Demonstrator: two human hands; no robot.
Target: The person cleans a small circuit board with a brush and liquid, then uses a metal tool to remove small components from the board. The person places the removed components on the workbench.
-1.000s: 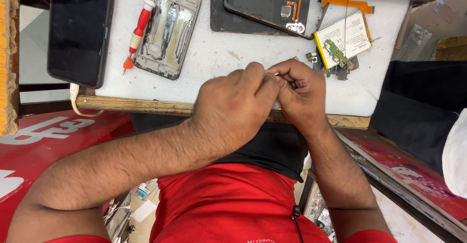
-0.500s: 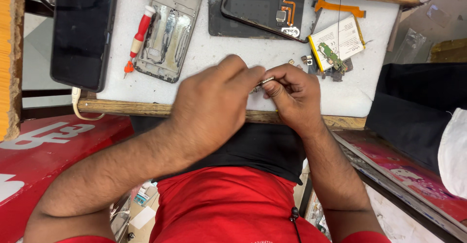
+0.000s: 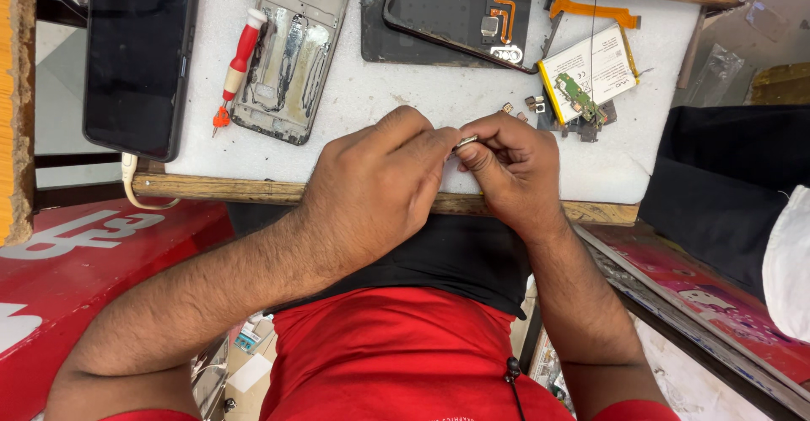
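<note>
My left hand (image 3: 380,185) and my right hand (image 3: 515,172) meet fingertip to fingertip over the near edge of the white work mat (image 3: 422,100). Between them they pinch a small silvery metal part (image 3: 465,142), most of it hidden by my fingers. Just beyond my right hand lie a phone battery (image 3: 591,71) with a small green circuit board (image 3: 578,96) on it, and a few tiny loose parts (image 3: 527,105).
A bare phone frame (image 3: 291,50) and a red-handled screwdriver (image 3: 238,62) lie at the mat's left. A dark phone (image 3: 139,54) with a white cable sits further left. An open back cover (image 3: 460,16) with an orange flex cable is at the back. A red surface (image 3: 76,261) lies below left.
The view has shifted slightly, and my hands now sit a little nearer the mat's front edge. My fingertips have kept working the small metal part between them.
</note>
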